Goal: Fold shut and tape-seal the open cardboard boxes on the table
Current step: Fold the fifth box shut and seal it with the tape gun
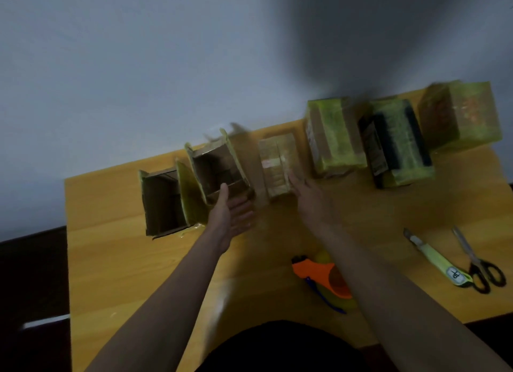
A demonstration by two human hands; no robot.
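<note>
Hands reach out, fingers straight (holding nothing): left hand (231, 214) at an open box (219, 167), right hand (311, 196) touching a small closed box (277, 163).

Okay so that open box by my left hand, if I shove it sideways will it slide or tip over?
The open box looks empty, so probably light and likely to slide on the smooth table. It stands fairly tall, so a high push may tip it. Its raised flaps look thin and would likely bend; push low on the wall.

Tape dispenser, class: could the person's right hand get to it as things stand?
Probably yes. The right hand is open and holds nothing, and the orange tape dispenser lies uncovered on the table beside that forearm.
</note>
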